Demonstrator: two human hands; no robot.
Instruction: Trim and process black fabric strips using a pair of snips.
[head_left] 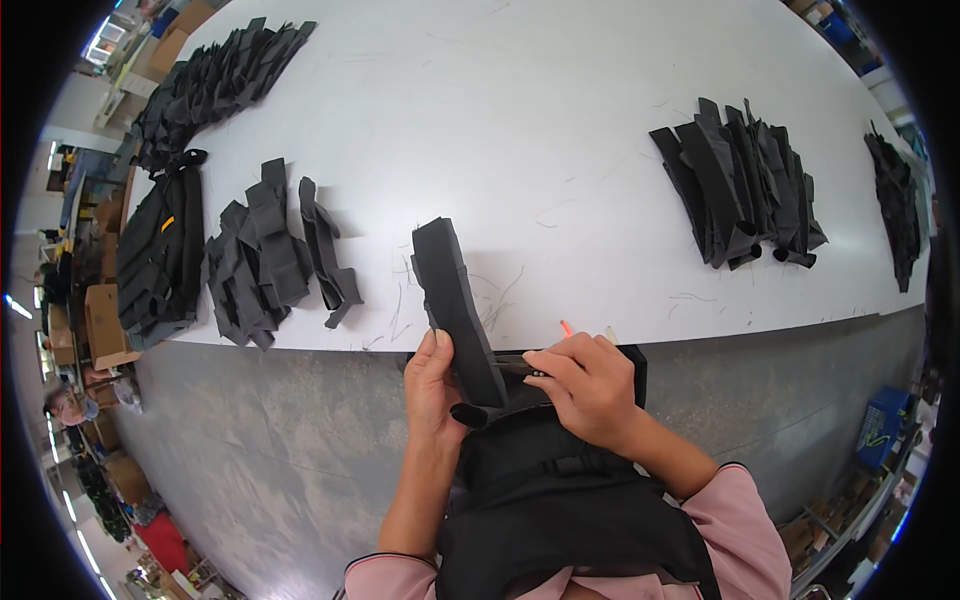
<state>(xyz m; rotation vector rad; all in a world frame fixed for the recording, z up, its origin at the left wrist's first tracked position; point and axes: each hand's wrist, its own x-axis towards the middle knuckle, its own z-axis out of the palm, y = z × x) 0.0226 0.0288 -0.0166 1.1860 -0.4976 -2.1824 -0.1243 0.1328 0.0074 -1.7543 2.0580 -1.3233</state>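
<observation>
My left hand [432, 385] grips a long black fabric strip [455, 300] by its left edge, thumb on top. The strip stands tilted over the table's front edge, its lower end curling open near my wrist. My right hand [585, 385] is closed around a small dark metal tool [515, 368], which looks like thread snips. Its thin tip points left and reaches the strip's right edge; most of the tool is hidden in my fingers. Below both hands, black fabric with a buckle [565, 465] covers my front.
Similar black strips lie in piles at the near left [260, 250], far left [220, 85], right [740, 185] and far right edge [893, 205] of the white table [480, 120]. A single strip [325, 250] and a black backpack [165, 255] lie left. Loose threads and a small orange stick [566, 328] lie near the front edge.
</observation>
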